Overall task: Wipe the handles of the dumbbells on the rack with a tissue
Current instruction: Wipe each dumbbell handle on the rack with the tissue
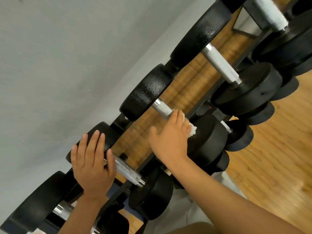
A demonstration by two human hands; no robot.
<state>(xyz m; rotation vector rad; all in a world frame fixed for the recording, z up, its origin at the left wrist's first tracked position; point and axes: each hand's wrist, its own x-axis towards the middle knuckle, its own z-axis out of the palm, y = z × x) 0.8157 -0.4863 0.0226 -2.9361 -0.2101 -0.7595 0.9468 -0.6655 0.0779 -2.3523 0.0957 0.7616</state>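
Several black dumbbells with knurled silver handles lie across a black rack (194, 112) that runs diagonally through the head view. My right hand (170, 135) curls over the handle (162, 108) of a middle dumbbell, holding a white tissue (192, 129) against it; only the tissue's edge shows past my fingers. My left hand (92, 164) rests with straight fingers on the far black weight (101, 130) of the dumbbell to the left, its thumb beside that silver handle (127, 172).
A grey wall (59, 56) stands right behind the rack. Wooden floor (278, 157) shows under and to the right of it. More dumbbells (219, 65) sit further along the top rail, and others lie on a lower tier (239, 135).
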